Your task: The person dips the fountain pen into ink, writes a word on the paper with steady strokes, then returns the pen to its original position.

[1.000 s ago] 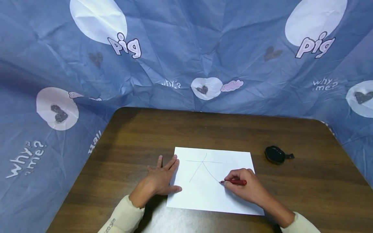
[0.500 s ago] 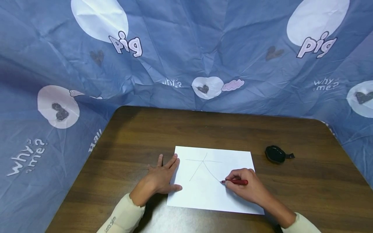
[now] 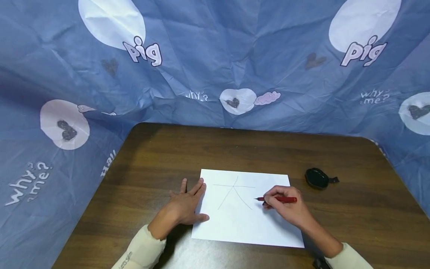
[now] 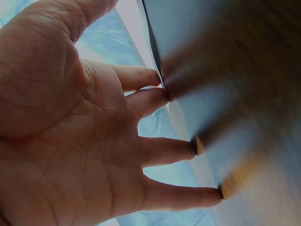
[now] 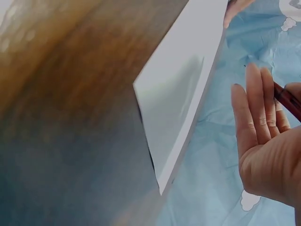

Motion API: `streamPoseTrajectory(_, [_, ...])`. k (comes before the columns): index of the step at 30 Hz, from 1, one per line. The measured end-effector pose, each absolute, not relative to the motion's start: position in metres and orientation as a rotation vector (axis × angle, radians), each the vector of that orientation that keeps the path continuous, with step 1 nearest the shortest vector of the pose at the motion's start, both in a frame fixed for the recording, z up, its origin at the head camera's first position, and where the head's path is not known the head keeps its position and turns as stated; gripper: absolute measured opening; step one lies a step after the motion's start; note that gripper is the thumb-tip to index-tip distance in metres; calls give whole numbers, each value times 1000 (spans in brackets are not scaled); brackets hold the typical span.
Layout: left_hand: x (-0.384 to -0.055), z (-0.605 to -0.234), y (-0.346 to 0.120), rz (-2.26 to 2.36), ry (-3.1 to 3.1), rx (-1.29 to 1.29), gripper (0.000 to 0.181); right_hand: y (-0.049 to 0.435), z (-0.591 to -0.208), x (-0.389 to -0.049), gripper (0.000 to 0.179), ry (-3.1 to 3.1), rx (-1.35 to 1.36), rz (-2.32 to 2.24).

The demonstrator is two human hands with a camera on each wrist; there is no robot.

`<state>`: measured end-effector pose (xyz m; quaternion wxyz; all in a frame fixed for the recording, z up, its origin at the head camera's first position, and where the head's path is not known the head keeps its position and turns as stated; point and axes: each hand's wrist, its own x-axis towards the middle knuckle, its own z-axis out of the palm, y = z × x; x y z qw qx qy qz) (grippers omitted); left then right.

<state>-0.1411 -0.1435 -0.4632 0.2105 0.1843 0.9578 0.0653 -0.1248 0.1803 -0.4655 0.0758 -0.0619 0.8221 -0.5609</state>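
A white sheet of paper lies on the wooden table, bearing several thin drawn strokes in its upper left part. My left hand rests with spread fingers at the sheet's left edge; its thumb and two fingertips touch the paper, as the left wrist view also shows. In my right hand a red pen is pinched between thumb and fingers, tip pointing left. The hand appears raised over the right half of the sheet. In the right wrist view the pen shows only partly behind the fingers.
A small black pan-shaped dish with a short handle stands right of the paper on the brown table. Behind the table hangs a blue printed cloth. A dark object shows beside the right sleeve at the bottom edge.
My right hand has lifted the pen from the lower end of the right-hand slanting stroke and moved up and slightly right. The left hand and paper have stayed in place.
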Motion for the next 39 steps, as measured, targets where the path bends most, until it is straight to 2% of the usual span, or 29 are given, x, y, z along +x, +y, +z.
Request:
streamPoseTrajectory(12, [-138,-462,-145,206,2670,507,98,187,-466,-128,7,2600,-263,-1674])
streamPoseTrajectory(26, [-139,-464,-145,176,2663,492,99,217,-467,-126,16,2746,-450,-1845])
streamPoseTrajectory(39, [-138,-462,-143,195,2675,519,97,256,-470,-130,30,2884,-377,-1853])
